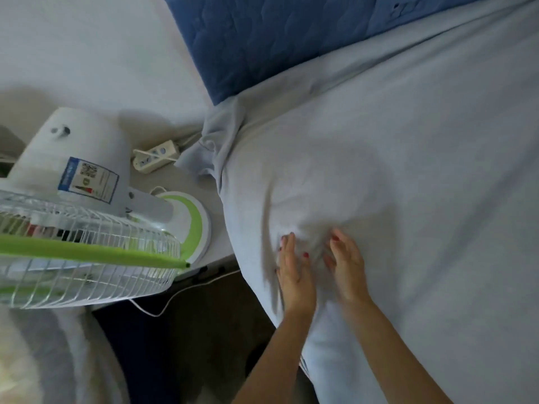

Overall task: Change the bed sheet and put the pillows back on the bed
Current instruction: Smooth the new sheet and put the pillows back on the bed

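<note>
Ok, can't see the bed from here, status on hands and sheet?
Left hand and right hand flat on the sheet, fingers straight. Sheet bunched at the corner. Fan close beside the bed.

Bedroom in a home, bedside corner.
Bed (408,170) with a pale blue sheet (364,135) fills the 3 o'clock half; dark blue quilted headboard or cover (262,33) at 12 o'clock, can't tell which. White-and-green pedestal fan (81,228) at 9 o'clock, its round base (195,225) on the floor just beside the bed. White power strip (154,154) on the floor near the wall (87,48), at 10 o'clock. All domestic kit.
</note>
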